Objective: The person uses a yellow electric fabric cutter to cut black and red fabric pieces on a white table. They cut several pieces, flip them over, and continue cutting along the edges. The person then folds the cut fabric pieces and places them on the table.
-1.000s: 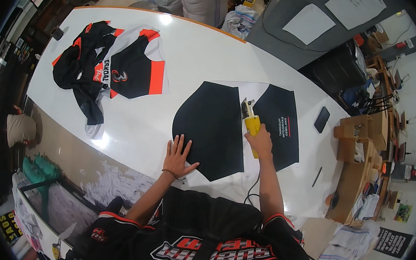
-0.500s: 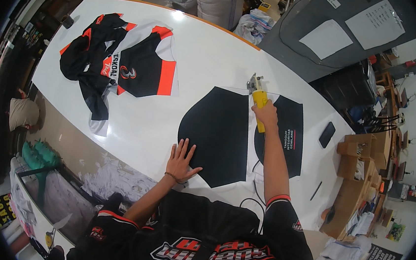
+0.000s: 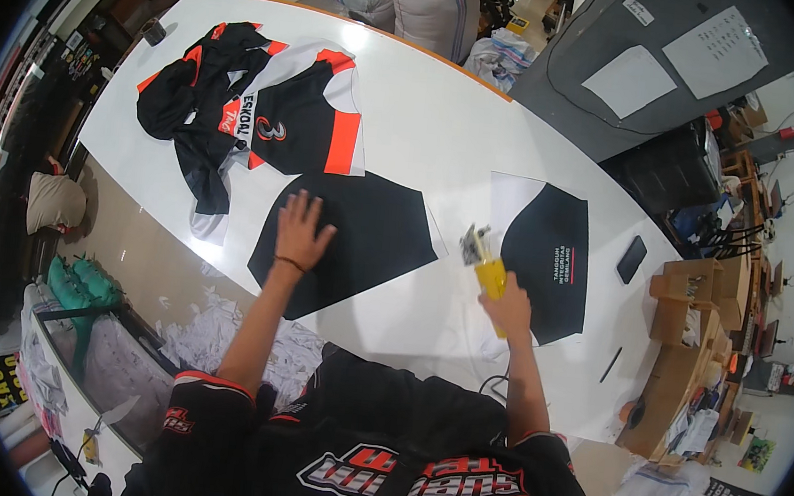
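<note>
My left hand (image 3: 300, 233) lies with spread fingers on a black fabric panel (image 3: 374, 235), angled on the white table (image 3: 436, 123). My right hand (image 3: 509, 304) grips a yellow corded cutting tool (image 3: 490, 273), its metal head pointing away from me. The tool is just left of a second black panel (image 3: 546, 237), which has small lettering and a red stripe and lies on white material. Black, red and white garment pieces (image 3: 331, 141) lie behind my left hand, close to the first panel.
A phone (image 3: 631, 258) and pen (image 3: 611, 364) lie at the right. A small container (image 3: 153, 33) stands at the far left corner. Cardboard boxes (image 3: 680, 311), a grey panel with papers (image 3: 594, 48), stuffed sacks (image 3: 433, 15) and a cart (image 3: 85, 358) surround the table. A person in beige (image 3: 56, 202) is at left.
My left hand and its black panel have moved left and away from me, the panel turning and separating from the other one. The cutter went away from me, then came back nearer.
</note>
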Demonstrator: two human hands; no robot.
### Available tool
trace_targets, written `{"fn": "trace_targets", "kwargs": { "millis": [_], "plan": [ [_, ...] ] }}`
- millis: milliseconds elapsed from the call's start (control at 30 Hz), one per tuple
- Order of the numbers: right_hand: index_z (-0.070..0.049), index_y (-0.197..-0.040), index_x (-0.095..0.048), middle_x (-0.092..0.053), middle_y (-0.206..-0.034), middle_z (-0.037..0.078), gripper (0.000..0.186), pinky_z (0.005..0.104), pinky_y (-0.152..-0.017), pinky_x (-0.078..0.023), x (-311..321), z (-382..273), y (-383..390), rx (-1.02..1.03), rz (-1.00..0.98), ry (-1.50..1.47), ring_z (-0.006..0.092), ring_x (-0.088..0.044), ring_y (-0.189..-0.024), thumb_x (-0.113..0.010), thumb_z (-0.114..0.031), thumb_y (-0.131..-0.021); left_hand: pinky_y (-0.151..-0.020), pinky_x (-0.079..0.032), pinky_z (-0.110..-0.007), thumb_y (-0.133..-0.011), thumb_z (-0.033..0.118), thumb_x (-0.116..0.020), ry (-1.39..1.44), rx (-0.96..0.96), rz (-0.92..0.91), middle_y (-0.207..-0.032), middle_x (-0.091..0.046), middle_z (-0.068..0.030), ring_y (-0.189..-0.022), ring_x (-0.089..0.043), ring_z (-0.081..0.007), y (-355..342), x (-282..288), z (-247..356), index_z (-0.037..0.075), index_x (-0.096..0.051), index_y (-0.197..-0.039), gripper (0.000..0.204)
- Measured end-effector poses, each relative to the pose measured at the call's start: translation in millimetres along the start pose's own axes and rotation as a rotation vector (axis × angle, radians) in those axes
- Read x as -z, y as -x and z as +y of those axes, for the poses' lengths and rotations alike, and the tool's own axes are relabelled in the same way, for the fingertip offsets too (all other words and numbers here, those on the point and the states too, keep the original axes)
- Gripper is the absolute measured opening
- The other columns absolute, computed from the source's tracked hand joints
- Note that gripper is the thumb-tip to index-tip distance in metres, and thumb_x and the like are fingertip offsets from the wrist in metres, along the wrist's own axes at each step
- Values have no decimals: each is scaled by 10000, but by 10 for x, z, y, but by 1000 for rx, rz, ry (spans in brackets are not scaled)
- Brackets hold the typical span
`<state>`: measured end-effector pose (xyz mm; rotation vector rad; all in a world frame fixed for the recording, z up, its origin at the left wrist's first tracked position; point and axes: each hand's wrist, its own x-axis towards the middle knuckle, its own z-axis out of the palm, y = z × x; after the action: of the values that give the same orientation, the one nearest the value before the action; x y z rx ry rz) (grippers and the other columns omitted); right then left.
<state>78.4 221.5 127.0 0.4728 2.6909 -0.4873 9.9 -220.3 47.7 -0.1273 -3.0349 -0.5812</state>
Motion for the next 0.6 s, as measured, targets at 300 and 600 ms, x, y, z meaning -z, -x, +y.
{"fn": "trace_targets", "kwargs": {
  "millis": [300,600],
  "plan": [
    [-53,-1158,-495,-710,-897,238,542,557,-752,-549,-398,405,1185,71,-136,-23,468,-692,-848,-737,-341,-768,-1243,-99,-577,-971,641,-484,-142,-245,-177,-1693,-158,-174,-1562,-119,-387,874,-395,478,170,-340,-1600,800],
    [-42,-1208,-501,-713,-948,277,611,551,-776,-558,-609,370,1282,51,-85,-61,483,-690,-894,-765,-374,-768,-1250,-96,-559,-962,643,-492,-106,-273,-163,-1686,-187,-171,-1562,-134,-371,928,-345,454,159,-332,-1601,818]
  ]
}}
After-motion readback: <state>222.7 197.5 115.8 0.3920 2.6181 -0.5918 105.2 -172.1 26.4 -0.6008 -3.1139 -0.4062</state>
